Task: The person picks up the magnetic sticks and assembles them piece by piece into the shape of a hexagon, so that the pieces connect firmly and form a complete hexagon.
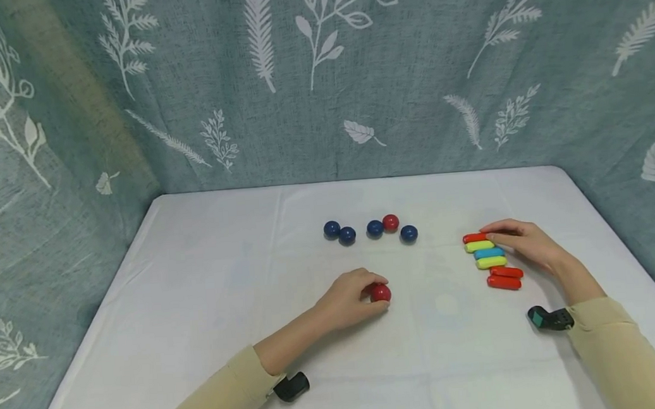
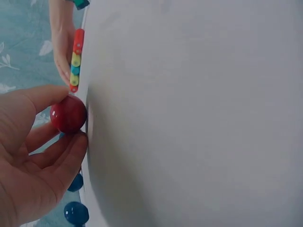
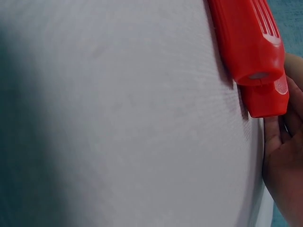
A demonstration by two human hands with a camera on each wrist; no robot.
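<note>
While the left hand (image 1: pixel 348 298) pinches a red ball (image 1: pixel 380 293) over mid-table (image 1: pixel 430 362), the right hand (image 1: pixel 530 246) pinches the farthest red stick (image 1: pixel 474 238) by its right end, long axis left-right. Count: 2 other red sticks (image 1: pixel 505 282), 2 yellow sticks (image 1: pixel 491 262), 1 blue stick (image 1: pixel 489 253), roughly parallel; beyond, 4 blue balls (image 1: pixel 347 235), 1 other red ball (image 1: pixel 390 223). Held ball: round, glossy.

Five balls (image 1: pixel 375 229) on table (image 1: pixel 452 360), behind single ball (image 1: pixel 380 293); six sticks (image 1: pixel 489 253) at right.
</note>
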